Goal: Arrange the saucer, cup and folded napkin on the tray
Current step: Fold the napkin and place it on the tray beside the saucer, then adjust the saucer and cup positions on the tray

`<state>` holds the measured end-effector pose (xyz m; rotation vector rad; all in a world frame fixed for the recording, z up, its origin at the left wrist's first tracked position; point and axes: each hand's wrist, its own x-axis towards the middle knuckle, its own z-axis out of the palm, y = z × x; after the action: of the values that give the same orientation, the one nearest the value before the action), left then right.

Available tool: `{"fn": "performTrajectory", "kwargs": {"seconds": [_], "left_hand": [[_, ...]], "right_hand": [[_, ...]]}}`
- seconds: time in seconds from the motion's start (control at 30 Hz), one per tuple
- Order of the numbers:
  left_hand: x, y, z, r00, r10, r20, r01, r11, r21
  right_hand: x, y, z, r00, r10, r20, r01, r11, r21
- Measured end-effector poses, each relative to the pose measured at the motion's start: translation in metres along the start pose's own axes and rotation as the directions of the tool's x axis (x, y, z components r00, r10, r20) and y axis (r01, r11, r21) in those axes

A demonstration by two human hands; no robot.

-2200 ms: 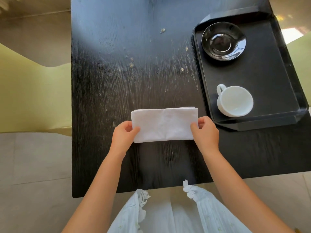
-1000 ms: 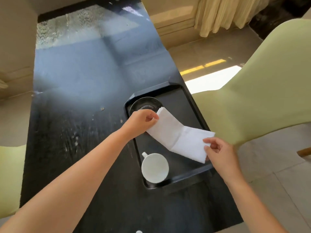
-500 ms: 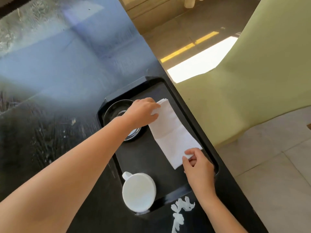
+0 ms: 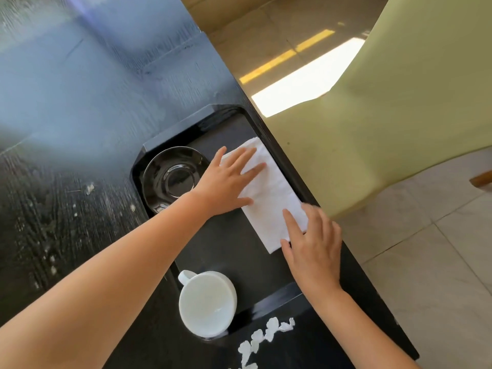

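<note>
Since half a second ago both hands have flattened onto the napkin, which now lies inside the tray along its far-side rim, long axis parallel to that rim. Left hand presses open-palmed; right hand seems spread too, though blurred. Saucer and cup sit in the tray. No writing shows on the worktop.

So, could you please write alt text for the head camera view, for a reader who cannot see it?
Two bare hands press a folded white napkin flat along the right side of a black tray, the left hand at its far end and the right hand at its near end. A black saucer and a white cup sit apart on the tray.
</note>
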<state>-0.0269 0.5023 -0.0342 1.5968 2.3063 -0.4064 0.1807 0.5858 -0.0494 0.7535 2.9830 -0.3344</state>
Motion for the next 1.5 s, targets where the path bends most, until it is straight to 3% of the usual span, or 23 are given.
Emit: {"fn": "performTrajectory", "kwargs": {"seconds": [0.13, 0.27, 0.6, 0.77, 0.9, 1.0, 1.07, 1.17, 1.27, 1.5], "left_hand": [[-0.002, 0.002, 0.004, 0.997, 0.037, 0.068, -0.025, 0.985, -0.170], [-0.001, 0.006, 0.007, 0.997, 0.020, 0.078, -0.006, 0.986, -0.169], [-0.007, 0.013, 0.008, 0.997, -0.042, 0.068, 0.049, 0.993, -0.109], [-0.050, 0.011, -0.011, 0.964, -0.210, -0.163, 0.157, 0.944, -0.289], [-0.103, -0.009, 0.008, 0.835, -0.449, -0.318, 0.327, 0.870, -0.370], [-0.131, -0.019, 0.030, 0.820, -0.559, -0.124, 0.480, 0.789, -0.384], [-0.140, -0.020, 0.042, 0.842, -0.538, 0.027, 0.516, 0.792, -0.327], [-0.141, -0.020, 0.051, 0.863, -0.485, 0.139, 0.504, 0.817, -0.280], [-0.141, -0.018, 0.055, 0.859, -0.489, 0.152, 0.511, 0.804, -0.304], [-0.147, -0.009, 0.061, 0.877, -0.462, 0.130, 0.478, 0.813, -0.332]], "right_hand": [[0.006, 0.004, 0.012, 0.977, -0.189, 0.102, 0.200, 0.973, -0.118], [0.011, 0.014, 0.015, 0.954, -0.208, 0.218, 0.239, 0.962, -0.129], [0.014, 0.014, 0.007, 0.955, -0.234, 0.181, 0.259, 0.957, -0.127], [0.035, -0.001, -0.016, 0.952, -0.307, 0.023, 0.307, 0.948, -0.081], [0.066, -0.031, -0.028, 0.894, -0.445, -0.045, 0.443, 0.895, -0.056], [0.092, -0.063, -0.023, 0.831, -0.556, -0.014, 0.555, 0.831, -0.038], [0.105, -0.085, -0.015, 0.785, -0.619, 0.039, 0.620, 0.783, -0.055], [0.115, -0.106, -0.002, 0.731, -0.672, 0.121, 0.682, 0.725, -0.096], [0.116, -0.106, 0.010, 0.717, -0.678, 0.162, 0.695, 0.714, -0.088], [0.103, -0.091, 0.012, 0.726, -0.680, 0.104, 0.688, 0.720, -0.092]]}}
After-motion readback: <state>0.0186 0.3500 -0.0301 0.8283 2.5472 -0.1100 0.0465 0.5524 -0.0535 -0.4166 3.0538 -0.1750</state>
